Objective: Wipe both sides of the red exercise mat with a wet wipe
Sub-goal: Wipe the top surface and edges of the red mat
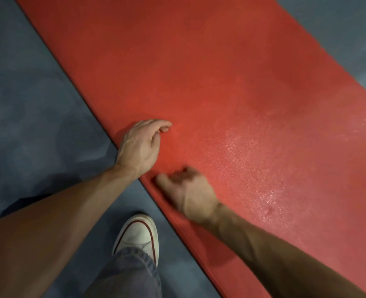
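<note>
With the red exercise mat lying flat on the blue floor, both hands are reaching to its near edge, left hand loosely curled and empty, right hand blurred, seemingly gripping the lip, probably to flip it.

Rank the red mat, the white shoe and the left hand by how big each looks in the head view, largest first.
1. Red mat, by far the largest; it runs out of frame.
2 and 3. White shoe and left hand look about alike. The trouser leg hides part of the shoe, so I won't rank them.
</note>
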Demonstrator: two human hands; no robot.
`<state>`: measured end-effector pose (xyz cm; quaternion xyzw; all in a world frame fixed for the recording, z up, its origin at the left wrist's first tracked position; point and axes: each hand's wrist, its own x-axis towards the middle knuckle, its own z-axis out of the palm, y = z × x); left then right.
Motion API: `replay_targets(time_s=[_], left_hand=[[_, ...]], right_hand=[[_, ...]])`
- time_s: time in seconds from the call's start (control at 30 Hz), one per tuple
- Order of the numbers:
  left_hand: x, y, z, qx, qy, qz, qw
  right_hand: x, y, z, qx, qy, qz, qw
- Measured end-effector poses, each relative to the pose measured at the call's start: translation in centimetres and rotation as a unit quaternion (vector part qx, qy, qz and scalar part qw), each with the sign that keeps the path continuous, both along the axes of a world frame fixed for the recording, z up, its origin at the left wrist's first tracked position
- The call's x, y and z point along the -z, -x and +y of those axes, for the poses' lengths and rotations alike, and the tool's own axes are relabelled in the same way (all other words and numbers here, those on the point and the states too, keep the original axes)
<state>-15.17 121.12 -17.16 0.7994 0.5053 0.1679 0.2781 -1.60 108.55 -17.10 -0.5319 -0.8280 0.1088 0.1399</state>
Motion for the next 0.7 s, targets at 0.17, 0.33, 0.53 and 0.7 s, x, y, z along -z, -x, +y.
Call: replay_targets(time_s=[0.17, 0.33, 0.53, 0.7], left_hand=[[-0.2, 0.3, -0.2, -0.013, 0.02, -0.032, 0.999], [-0.3, 0.1, 0.1, -0.029, 0.027, -0.038, 0.998], [-0.6, 0.2, 0.3, -0.044, 0.071, -0.056, 0.995], [-0.7, 0.3, 2.0, -0.09, 0.219, -0.127, 0.963]], right_hand=[[-0.2, -5.0, 3.8, 0.142, -0.037, -0.041, 0.988], [-0.8, -6.2, 5.2, 0.287, 0.009, -0.017, 0.958], [0.6, 1.8, -1.0, -0.057, 0.019, 0.02, 0.998], [1.3, -1.3, -4.4, -0.158, 0.045, -0.011, 0.986]])
